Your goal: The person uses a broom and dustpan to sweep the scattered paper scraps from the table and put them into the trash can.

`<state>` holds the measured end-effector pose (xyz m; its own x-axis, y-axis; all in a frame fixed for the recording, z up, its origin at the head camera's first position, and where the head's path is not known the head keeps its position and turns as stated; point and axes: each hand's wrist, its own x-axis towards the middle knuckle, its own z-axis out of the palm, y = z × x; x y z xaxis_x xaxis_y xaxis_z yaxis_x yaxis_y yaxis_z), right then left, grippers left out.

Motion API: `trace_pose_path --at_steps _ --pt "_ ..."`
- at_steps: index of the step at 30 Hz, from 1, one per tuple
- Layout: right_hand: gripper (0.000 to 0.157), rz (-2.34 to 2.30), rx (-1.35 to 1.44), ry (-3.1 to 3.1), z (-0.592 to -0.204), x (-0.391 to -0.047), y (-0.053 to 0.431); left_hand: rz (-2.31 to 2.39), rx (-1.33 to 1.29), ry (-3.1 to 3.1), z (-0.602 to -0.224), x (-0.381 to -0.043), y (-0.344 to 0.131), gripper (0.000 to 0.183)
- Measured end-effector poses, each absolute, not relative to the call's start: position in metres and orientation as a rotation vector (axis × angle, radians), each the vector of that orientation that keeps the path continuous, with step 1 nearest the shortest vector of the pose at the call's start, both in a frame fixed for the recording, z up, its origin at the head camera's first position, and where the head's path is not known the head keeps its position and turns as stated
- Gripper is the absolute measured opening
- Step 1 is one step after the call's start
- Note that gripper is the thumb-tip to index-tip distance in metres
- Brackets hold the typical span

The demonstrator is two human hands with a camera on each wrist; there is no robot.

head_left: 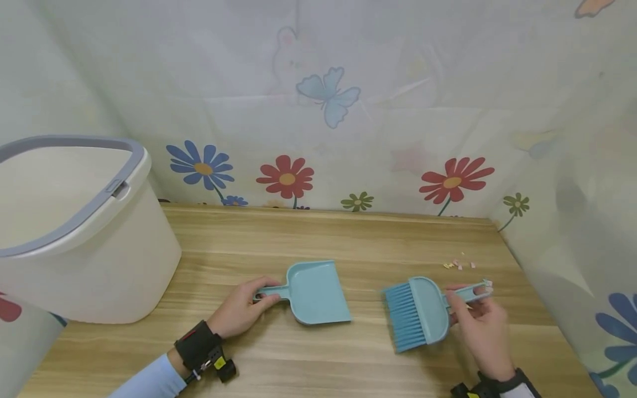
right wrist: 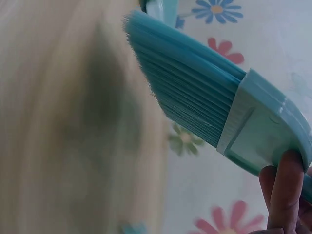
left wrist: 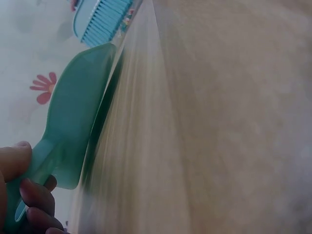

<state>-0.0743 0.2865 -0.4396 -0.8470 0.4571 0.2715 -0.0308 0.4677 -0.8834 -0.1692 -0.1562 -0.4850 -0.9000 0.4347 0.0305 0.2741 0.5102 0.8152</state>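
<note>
In the head view my left hand (head_left: 246, 307) grips the handle of a light blue dustpan (head_left: 318, 293), which lies close over the wooden table with its wide edge facing right. The left wrist view shows thumb and fingers wrapped round that handle, the dustpan (left wrist: 78, 107) tilted up. On the right, my right hand (head_left: 480, 326) holds a matching blue hand brush (head_left: 432, 309) by its handle, bristles pointing left toward the dustpan. Seen from the right wrist, the brush's bristles (right wrist: 185, 78) stand off the tabletop. Small pink and yellow scraps (head_left: 459, 265) lie behind the brush.
A large white bin (head_left: 114, 265) with a grey rim stands at the left of the wooden table (head_left: 259, 365). A flower-printed curtain (head_left: 378, 138) rises along the table's back edge and continues down the right side.
</note>
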Motion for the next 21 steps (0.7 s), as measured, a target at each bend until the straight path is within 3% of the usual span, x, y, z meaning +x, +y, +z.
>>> trace_pose_path --at_steps 4,8,12,21 --pt "0.012 1.222 -0.315 -2.180 -0.421 -0.058 0.307 1.333 0.601 2.562 -0.487 -0.170 -0.156 0.027" --pt "0.012 1.076 -0.518 -2.238 -0.400 -0.039 0.328 1.332 0.575 2.543 -0.488 -0.172 -0.155 0.026" --pt "0.014 0.769 -0.551 -2.361 -0.389 -0.024 0.342 1.331 0.564 2.532 -0.489 -0.172 -0.156 0.027" --pt "0.029 0.462 -0.538 -2.630 -0.380 -0.021 0.357 1.321 0.549 2.533 -0.489 -0.171 -0.156 0.031"
